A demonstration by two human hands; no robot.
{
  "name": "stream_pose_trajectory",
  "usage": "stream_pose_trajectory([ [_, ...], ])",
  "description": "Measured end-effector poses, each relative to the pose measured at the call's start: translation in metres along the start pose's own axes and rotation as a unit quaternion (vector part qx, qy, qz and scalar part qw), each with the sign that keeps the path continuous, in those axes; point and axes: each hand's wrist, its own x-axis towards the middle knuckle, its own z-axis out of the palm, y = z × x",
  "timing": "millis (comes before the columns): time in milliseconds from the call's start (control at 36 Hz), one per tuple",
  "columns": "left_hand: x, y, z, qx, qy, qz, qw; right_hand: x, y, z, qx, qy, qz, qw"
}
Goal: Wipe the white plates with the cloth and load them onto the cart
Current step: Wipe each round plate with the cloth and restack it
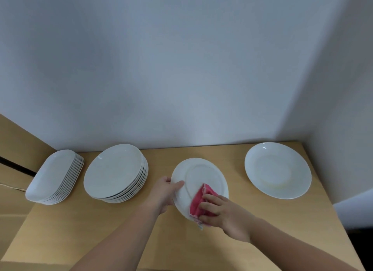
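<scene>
A white plate (198,176) is held tilted above the wooden table, its underside with the foot ring facing me. My left hand (164,192) grips its left rim, thumb over the edge. My right hand (217,210) holds a pink cloth (198,202) and presses it against the plate's lower right part. A stack of several round white plates (115,172) stands to the left. One single white plate (277,169) lies at the right, near the corner.
A stack of several oblong white dishes (54,176) leans at the far left of the wooden table (101,230). A pale wall runs behind and along the right side. No cart is in view.
</scene>
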Motion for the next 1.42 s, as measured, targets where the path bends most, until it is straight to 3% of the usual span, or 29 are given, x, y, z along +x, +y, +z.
stream_pose_trajectory([
  [250,0.010,-0.007,0.004,0.057,-0.006,0.016,0.998,-0.013,0.010,0.003,0.089,0.039,0.148,0.984],
  [361,0.013,-0.005,0.000,0.060,-0.033,0.014,0.998,-0.012,0.014,0.005,0.115,-0.036,0.126,0.985],
  [500,0.015,-0.009,0.000,0.058,-0.018,0.014,0.998,0.002,0.032,-0.007,0.167,-0.027,0.101,0.980],
  [611,0.018,-0.010,0.000,0.059,-0.018,0.012,0.998,0.029,0.053,-0.029,0.180,0.007,0.102,0.978],
  [806,0.023,-0.008,0.002,0.100,-0.007,0.021,0.995,0.089,0.093,-0.048,0.069,0.088,0.104,0.988],
  [861,0.024,-0.007,0.003,0.108,-0.001,0.025,0.994,0.099,0.097,-0.042,0.059,0.060,0.115,0.990],
  [972,0.026,-0.006,0.003,0.119,0.004,0.032,0.992,0.095,0.095,-0.020,0.094,-0.080,0.137,0.983],
  [1028,0.027,-0.007,0.002,0.130,0.003,0.036,0.991,0.091,0.093,-0.014,0.142,-0.073,0.157,0.975],
  [1417,0.029,-0.010,0.004,0.132,0.007,0.042,0.990,0.072,0.101,-0.006,0.187,-0.015,0.280,0.942],
])
